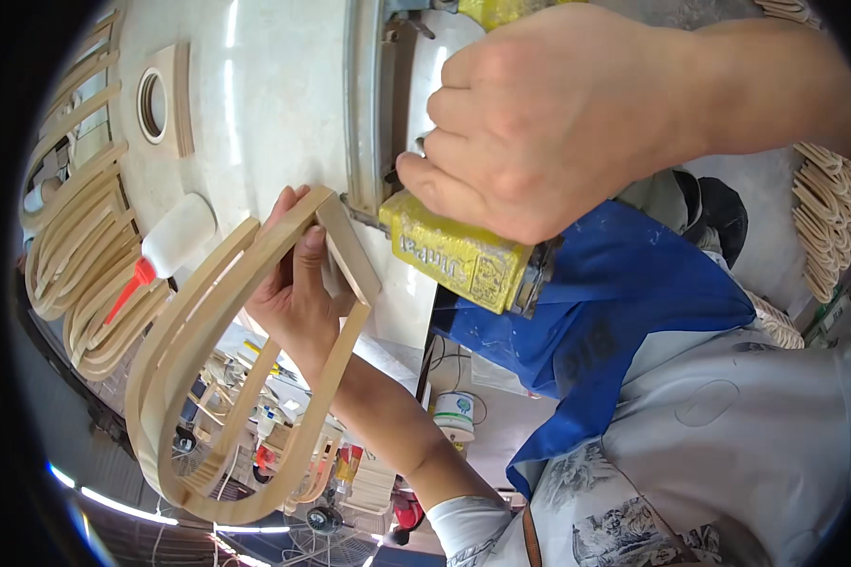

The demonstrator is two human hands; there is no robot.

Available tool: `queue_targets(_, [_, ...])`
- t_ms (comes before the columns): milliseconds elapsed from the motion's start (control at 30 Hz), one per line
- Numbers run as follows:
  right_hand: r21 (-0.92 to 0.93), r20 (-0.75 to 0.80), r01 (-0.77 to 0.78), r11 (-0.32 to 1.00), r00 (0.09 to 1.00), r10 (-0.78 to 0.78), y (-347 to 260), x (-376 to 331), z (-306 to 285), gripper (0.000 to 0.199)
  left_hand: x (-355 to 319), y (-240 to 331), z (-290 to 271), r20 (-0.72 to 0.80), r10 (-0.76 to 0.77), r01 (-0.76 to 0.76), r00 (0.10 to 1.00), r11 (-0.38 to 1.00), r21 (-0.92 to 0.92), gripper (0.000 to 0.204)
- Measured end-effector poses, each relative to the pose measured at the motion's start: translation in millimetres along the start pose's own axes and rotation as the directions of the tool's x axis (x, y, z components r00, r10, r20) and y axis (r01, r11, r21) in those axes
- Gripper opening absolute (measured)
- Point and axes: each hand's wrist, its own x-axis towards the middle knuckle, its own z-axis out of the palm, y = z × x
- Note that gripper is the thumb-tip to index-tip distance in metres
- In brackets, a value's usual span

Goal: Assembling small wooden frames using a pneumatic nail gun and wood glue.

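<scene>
My left hand (298,302) holds a pale wooden U-shaped frame (323,397), with the thumb pressed on the wood and the fingers reaching behind it. A short wooden crosspiece (350,253) spans the frame's two ends next to that thumb. Higher up, my right hand (548,123) is curled into a fist over a yellow clamp-like metal fixture (449,255). Whatever the right fingers grip, if anything, is hidden behind the knuckles. A metal bar (366,113) at the edge of the white table runs beside the fixture.
On the white table (284,85) lie a white squeeze bottle (180,231) with a red nozzle and a wooden block (182,99) with a round hole. Curved wooden frames (76,255) are piled at the left, more (823,222) at the right. Blue cloth (586,312) hangs below the fixture.
</scene>
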Motion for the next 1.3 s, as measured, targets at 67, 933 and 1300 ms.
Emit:
queue_targets(67, [0.087, 0.081, -0.02, 0.996, 0.997, 0.013, 22, -2, -28, 0.044, -2, 3, -2, -0.017, -0.01, 0.011, 1.0, 0.997, 0.073, 0.039])
queue_targets(933, [0.94, 0.27, -0.283, 0.188, 0.958, 0.093, -74, -30, -1, 0.031, -4, -5, 13, -0.01, 0.081, -0.08, 0.997, 0.994, 0.071, 0.033])
queue_targets(1300, [0.866, 0.372, -0.284, -0.411, 0.916, 0.15, -160, 8, 61, 0.019, -6, 9, 1, -0.005, 0.119, -0.117, 0.993, 0.982, 0.151, 0.033])
